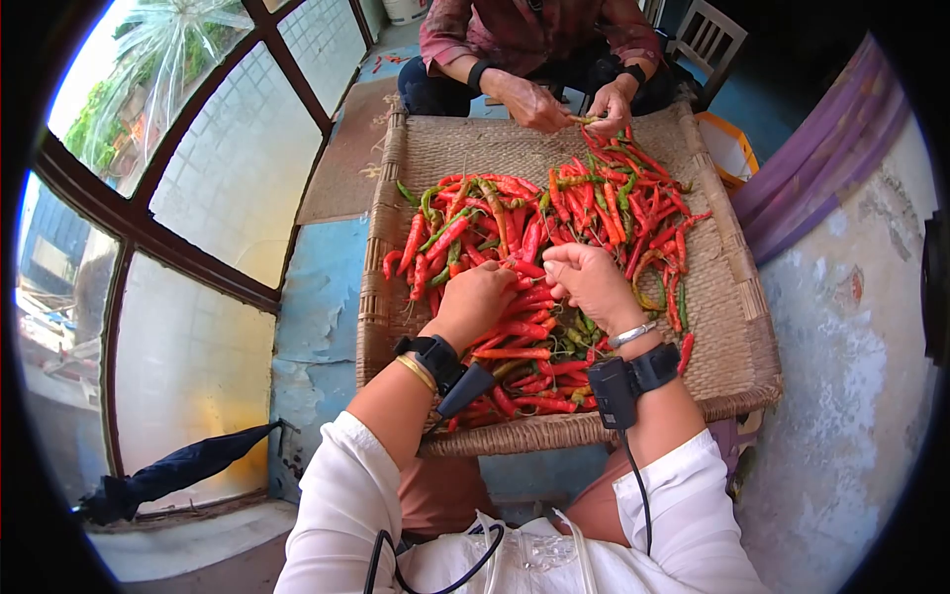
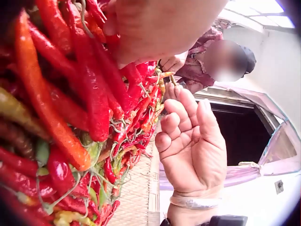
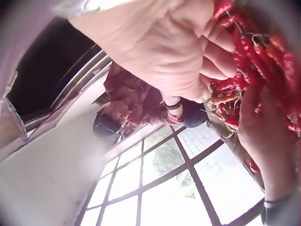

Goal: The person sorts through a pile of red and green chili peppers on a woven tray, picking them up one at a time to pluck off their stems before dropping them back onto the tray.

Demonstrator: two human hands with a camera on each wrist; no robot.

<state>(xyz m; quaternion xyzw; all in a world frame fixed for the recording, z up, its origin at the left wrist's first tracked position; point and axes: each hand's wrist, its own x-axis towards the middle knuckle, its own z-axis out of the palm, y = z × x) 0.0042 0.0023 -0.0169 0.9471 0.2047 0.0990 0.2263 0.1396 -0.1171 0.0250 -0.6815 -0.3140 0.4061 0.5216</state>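
Observation:
Red chili peppers (image 1: 524, 327), some green or orange, lie heaped on a woven tray (image 1: 732, 327). On the left side of the heap, my left hand (image 1: 475, 302) has its thumb and fingers down among the peppers, pinching a red one (image 3: 257, 107). The fingertips are partly hidden by the peppers in the left wrist view. My right hand (image 1: 594, 282) hovers close over the heap beside the left. Its palm and loosely bent fingers show in the left wrist view, with nothing held in them.
Across the tray, another person's hands (image 1: 534, 104) hold a small pepper over the far edge. Windows (image 1: 198, 267) line the left side, with a folded dark umbrella (image 1: 178, 475) below. A bare wall (image 1: 841, 366) and purple curtain (image 1: 831, 158) stand at right.

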